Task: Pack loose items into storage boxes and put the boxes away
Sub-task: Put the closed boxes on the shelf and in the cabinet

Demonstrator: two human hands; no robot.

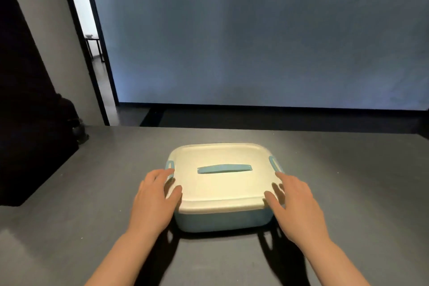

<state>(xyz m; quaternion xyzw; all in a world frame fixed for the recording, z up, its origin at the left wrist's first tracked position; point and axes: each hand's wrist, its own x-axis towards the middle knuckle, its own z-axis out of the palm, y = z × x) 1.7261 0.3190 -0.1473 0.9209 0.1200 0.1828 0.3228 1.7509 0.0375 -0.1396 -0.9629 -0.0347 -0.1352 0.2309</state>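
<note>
One storage box (224, 216) is sitting on the grey table (81, 193), near its middle and directly in front of the person, with a pale blue base and a cream lid (218, 183) lying flat over it. Both hands are flanking the box at its near corners: the left hand (154, 199) is resting against the left side, fingers extended and only slightly bent, fingertips reaching the left blue clip (169, 166); the right hand (296, 202) is mirroring it on the right side, fingers straight and spread, just below the right blue clip (274, 163). Neither hand is gripping anything. Judging by the seated lid, the packing step appears finished and the put-away step is beginning. A next move would call for an even two-sided hold under the rim, or a grasp of the blue handle (224, 169) recessed in the lid. Contents cannot be told, since the lid is opaque.
</note>
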